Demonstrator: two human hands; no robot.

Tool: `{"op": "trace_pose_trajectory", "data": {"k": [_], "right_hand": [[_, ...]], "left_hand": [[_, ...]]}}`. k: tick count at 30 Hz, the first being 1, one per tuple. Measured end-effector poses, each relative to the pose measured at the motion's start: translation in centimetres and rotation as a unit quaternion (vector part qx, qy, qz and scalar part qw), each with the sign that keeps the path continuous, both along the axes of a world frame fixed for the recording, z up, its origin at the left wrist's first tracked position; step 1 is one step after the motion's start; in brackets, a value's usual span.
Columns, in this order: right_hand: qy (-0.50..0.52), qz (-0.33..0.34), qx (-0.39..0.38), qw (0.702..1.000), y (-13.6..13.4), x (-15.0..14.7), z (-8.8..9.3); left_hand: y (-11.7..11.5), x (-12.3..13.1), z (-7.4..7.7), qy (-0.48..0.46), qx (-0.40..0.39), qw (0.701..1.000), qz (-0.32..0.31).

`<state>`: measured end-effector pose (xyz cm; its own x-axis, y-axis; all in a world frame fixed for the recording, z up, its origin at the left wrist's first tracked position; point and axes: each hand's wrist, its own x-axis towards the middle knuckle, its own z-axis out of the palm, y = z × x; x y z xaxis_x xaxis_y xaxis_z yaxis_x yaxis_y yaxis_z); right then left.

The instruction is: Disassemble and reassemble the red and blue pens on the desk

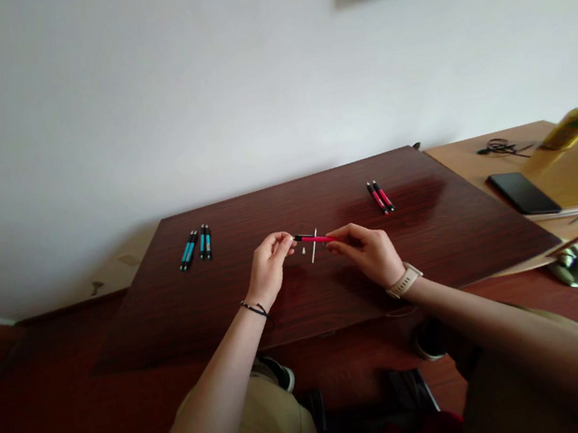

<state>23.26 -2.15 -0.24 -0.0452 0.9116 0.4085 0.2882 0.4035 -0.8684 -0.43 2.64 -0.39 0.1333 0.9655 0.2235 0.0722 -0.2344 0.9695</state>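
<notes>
My left hand (270, 264) pinches the black end of a red pen (315, 239), held level above the dark table. The pen's red end is between the fingers of my right hand (369, 251). Just beyond and below the pen, a thin white ink refill (314, 251) lies on the table. A small white pen part (303, 250) is beside it, close to my left fingertips. Some tiny bits near my right fingertips are too small to name.
Several blue pens (195, 247) lie in pairs at the left of the dark table (260, 310). Two red pens (380, 197) lie at the back right. On the wooden table at right are a phone (523, 193), a black cable (502, 147) and a yellow can (573, 127).
</notes>
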Motion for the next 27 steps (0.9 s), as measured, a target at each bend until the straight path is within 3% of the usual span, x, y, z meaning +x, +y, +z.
{"op": "trace_pose_trajectory", "data": {"k": [5,15,20,27], "right_hand": [[-0.034,-0.009,0.032,0.999,-0.4,-0.1,0.3],[-0.042,0.021,0.003,0.999,-0.4,-0.2,0.1],[-0.025,0.042,-0.016,0.999,-0.6,-0.4,0.3],[-0.017,0.052,-0.025,0.998,-0.8,-0.7,0.5]], "left_hand": [[-0.2,-0.1,0.1,-0.005,-0.01,1.0,-0.008],[-1.2,0.0,0.8,0.131,0.04,0.991,0.006],[-1.2,0.3,1.3,0.121,0.036,0.992,0.029],[-1.2,0.3,1.3,0.072,-0.037,0.996,0.04]]}}
